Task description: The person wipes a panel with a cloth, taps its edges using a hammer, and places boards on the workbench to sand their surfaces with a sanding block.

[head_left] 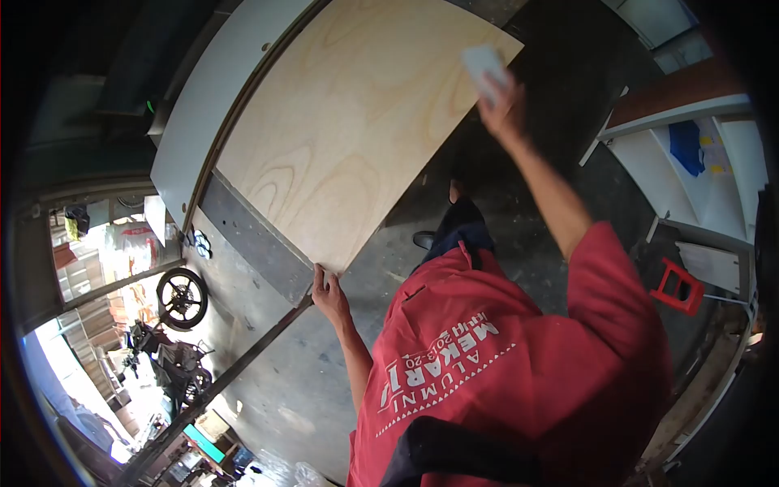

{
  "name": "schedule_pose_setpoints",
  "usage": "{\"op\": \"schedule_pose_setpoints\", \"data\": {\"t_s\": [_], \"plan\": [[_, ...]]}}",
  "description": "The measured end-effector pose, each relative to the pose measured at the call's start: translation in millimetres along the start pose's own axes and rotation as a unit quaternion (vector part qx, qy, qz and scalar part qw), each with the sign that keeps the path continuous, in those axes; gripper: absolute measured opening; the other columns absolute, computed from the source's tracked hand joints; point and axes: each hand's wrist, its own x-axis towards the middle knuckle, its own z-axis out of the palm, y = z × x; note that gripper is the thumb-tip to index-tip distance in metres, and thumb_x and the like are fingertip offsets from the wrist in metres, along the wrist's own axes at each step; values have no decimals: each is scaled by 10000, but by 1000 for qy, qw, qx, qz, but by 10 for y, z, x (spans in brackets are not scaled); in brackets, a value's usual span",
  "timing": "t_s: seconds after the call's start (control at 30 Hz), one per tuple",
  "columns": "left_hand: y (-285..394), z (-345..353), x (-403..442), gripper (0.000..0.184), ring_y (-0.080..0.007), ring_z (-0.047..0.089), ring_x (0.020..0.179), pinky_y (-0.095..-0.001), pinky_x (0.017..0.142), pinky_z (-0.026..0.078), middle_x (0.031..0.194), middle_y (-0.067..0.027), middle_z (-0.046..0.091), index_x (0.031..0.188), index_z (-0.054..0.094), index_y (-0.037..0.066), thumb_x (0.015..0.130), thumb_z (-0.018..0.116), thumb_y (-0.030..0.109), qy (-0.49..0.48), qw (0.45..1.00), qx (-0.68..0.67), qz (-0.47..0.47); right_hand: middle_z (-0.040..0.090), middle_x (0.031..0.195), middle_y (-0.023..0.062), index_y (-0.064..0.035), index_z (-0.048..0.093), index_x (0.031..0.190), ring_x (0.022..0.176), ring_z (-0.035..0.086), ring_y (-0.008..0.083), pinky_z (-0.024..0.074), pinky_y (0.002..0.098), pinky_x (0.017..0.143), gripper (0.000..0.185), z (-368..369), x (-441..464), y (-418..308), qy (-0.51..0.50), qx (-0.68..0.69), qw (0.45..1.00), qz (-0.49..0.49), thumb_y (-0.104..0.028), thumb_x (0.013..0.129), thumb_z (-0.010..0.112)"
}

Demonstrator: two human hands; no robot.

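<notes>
The right hand (505,112) gripped a white rectangular block (484,63), best kept flat, at two o'clock on the pale wooden board (349,122); the half-curled left hand (328,297) touched six o'clock, grip unclear.

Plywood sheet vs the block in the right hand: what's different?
Colour: the plywood sheet is pale tan with swirling grain; the block is whitish, no grain visible.
Size: the sheet is far larger; the block fits in the right hand.
Sharpness: the sheet's grain reads clearly; the block is blurred.
Shared: both are light in tone.
</notes>
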Motion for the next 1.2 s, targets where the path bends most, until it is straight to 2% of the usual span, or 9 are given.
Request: {"op": "schedule_pose_setpoints", "data": {"t_s": [0.07,0.17,0.27,0.47,0.67,0.8,0.93,1.17,1.2], "plan": [[-23,-57,90,503,-307,583,1290,-443,1027,495,1416,-241,580,1403,555,-61,917,584,64,3,1000,4,-10,555,1366,182,-48,646,1232,1265,515,442,413,561,1066,419,-181,-553,-888,-35,129,986,-96,-169,836,713],[1,7,196,497,-319,571,1296,-419,1011,500,1416,-245,570,1370,571,-72,897,599,76,74,996,52,-8,545,1380,118,-270,659,1246,1253,540,349,474,515,1023,443,-111,-1548,-1714,-114,219,918,-311,-301,817,760],[83,107,298,565,-367,481,1371,-438,1095,412,1473,-259,499,1431,506,-50,898,611,107,55,986,146,64,519,1405,150,-248,617,1298,1231,556,355,486,482,1013,413,-31,-1558,-1678,-109,232,908,-331,-222,891,678],[-8,68,323,645,-446,291,1493,-456,1222,231,1587,-262,362,1548,349,-18,992,591,198,-36,984,159,76,408,1521,251,-85,512,1426,1384,426,456,390,510,1137,555,137,-467,123,38,137,990,-21,-158,912,707],[185,-9,381,579,-407,394,1451,-397,1171,321,1521,-267,461,1481,426,-79,977,589,156,-65,979,179,75,470,1475,232,-94,592,1368,1320,490,441,455,472,1074,443,170,325,1263,153,114,982,13,-165,944,699],[205,-203,489,456,-360,493,1391,-368,1107,407,1474,-251,519,1416,530,-42,972,504,62,-94,967,222,82,453,1500,215,-114,604,1360,1326,485,434,444,483,1084,467,136,-130,442,58,180,981,-36,-152,911,727],[193,-420,684,500,-382,612,1238,-375,1011,484,1398,-215,581,1393,592,59,911,480,-9,-120,954,261,84,471,1512,122,-226,681,1257,1367,449,385,398,519,1104,412,-131,-788,-570,-86,166,956,-227,-139,858,738],[576,-726,1066,499,-81,635,975,-311,858,504,1121,-328,578,1357,635,101,897,470,5,-285,911,297,1,475,1518,9,-237,662,1276,1352,446,318,417,466,1082,368,249,-2133,-2646,-141,354,803,-459,-233,908,647],[523,-779,1161,493,-87,631,966,-305,863,502,1080,-92,507,1364,629,89,901,475,15,-305,913,271,-15,472,1521,13,-233,653,1294,1355,441,324,411,464,1091,385,303,-2308,-2906,-162,362,781,-483,-227,910,634]]}}
